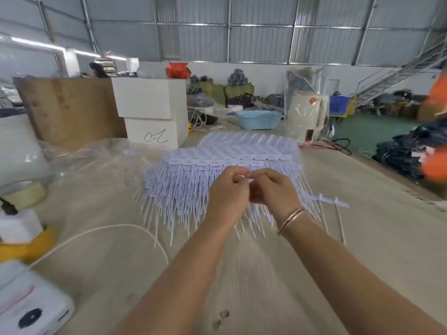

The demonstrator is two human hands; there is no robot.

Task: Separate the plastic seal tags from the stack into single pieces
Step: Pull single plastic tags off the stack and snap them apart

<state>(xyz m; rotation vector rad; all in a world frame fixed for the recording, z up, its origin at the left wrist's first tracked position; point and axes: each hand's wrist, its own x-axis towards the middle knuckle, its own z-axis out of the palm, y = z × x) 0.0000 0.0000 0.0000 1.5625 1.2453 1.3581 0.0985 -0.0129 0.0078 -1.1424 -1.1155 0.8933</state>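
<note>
While our left hand [228,189] and right hand [272,187] pinch one tag together, the stack [217,165] lies just beyond them (light, bendy plastic; grip the flat heads, we judge).

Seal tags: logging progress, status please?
Left hand and right hand pinch one tag over the stack. Loose tags lie right. Nothing blocking.

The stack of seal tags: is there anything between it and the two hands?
Nothing visible is in the way. The left hand and right hand are directly over the near edge of the stack of seal tags, fingertips pinched together; what they pinch is too blurred to tell.
</note>
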